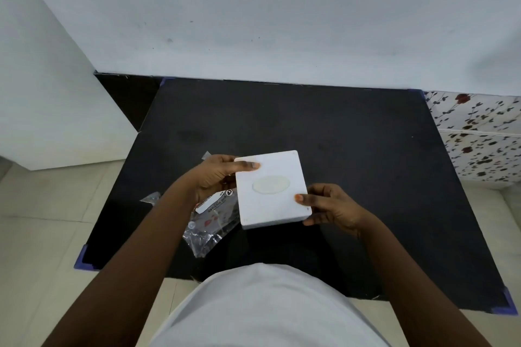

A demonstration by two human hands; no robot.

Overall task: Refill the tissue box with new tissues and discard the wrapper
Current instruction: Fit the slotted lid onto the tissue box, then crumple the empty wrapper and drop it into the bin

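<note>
1. A crumpled clear wrapper lies on the left part of the black worktop, partly under the left forearm and just beside the box.
2. The left hand grips the far-left corner of the white tissue box, thumb on top.
3. The tissue box is held above the worktop's middle, its oval opening facing up.
4. The right hand clasps the box's near-right corner, thumb on the top edge.
</note>
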